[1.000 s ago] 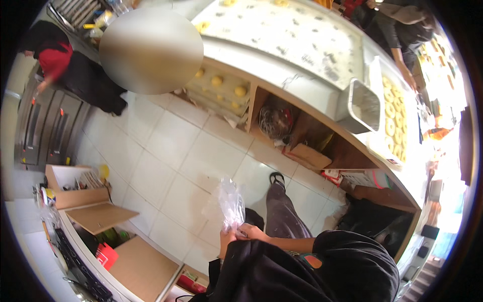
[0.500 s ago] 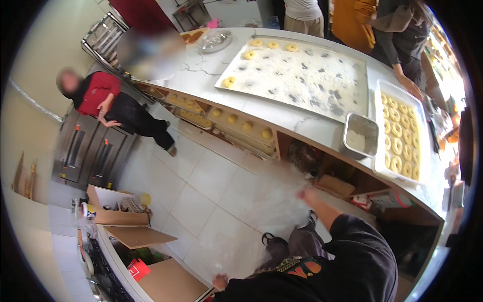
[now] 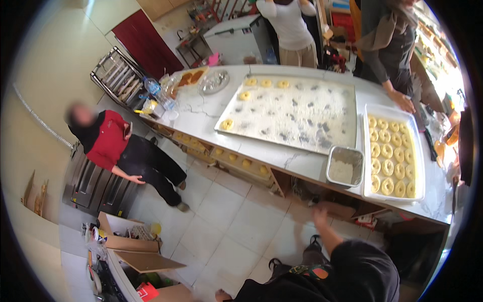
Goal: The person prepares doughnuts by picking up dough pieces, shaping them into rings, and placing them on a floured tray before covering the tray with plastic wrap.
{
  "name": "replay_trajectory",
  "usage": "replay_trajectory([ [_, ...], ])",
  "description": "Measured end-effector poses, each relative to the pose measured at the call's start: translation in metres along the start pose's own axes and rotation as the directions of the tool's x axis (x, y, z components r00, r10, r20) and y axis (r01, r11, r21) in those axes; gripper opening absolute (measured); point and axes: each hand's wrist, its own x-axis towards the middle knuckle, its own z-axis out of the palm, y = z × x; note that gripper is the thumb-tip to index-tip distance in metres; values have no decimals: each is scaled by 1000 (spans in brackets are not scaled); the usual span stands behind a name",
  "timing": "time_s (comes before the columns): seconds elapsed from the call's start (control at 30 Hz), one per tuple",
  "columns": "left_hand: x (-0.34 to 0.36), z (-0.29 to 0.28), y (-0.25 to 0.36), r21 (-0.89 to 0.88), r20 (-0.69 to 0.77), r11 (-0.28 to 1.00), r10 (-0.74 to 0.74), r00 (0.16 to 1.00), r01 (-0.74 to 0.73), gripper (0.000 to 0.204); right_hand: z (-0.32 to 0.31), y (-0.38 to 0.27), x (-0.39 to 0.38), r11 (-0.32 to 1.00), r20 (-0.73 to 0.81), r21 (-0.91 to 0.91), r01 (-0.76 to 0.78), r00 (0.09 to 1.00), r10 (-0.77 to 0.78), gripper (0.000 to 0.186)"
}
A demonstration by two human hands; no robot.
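Observation:
My right hand [image 3: 320, 216] reaches out over the floor beside the counter's open shelves, below the metal container. Motion smears its fingers, and I see nothing plainly in it. At the lower edge my left hand [image 3: 222, 295] shows only in part, near the open cardboard box; its fingers are too blurred to read. On the counter stands a square metal container [image 3: 345, 166] with pale flour-like powder. Right of it, a white tub [image 3: 369, 151] holds rows of ring-shaped dough. A large floured tray [image 3: 292, 113] carries several dough rings along its far and left sides.
A person in red [image 3: 108, 136] stands at the left by the ovens. Across the counter [image 3: 196, 113], a person in grey [image 3: 385, 50] rests a hand near the tub; another in white [image 3: 291, 25] stands behind. Open cardboard boxes [image 3: 146, 261] stand lower left. Dough trays [image 3: 234, 161] fill shelves below.
The clear plastic sheet stretched between my hands is no longer visible. My view has tilted upward. The person in red has lowered one hand and now holds a phone-like object in the other.

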Motion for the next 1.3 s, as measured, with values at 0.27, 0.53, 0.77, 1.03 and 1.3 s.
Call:
replay_trajectory([
  [0.27,16,-8,231,-149,-44,806,573,818,-573,34,17,-163,-245,896,814,-185,404,574,-90,79],
  [0.53,-3,-58,253,-52,523,544,729,441,-838,40,15,-285,-290,229,804,-343,911,411,-431,94],
  [0.77,10,-78,231,-41,402,365,858,320,-930,39,34,-261,-288,85,944,-192,978,208,-256,35],
  [1.03,56,-95,241,-20,-58,326,943,327,-945,28,-9,-314,-286,515,741,-60,855,384,-551,18],
  [1.3,107,-100,328,-82,-306,403,860,408,-911,7,-91,-393,-234,571,560,-217,792,580,-591,14],
])
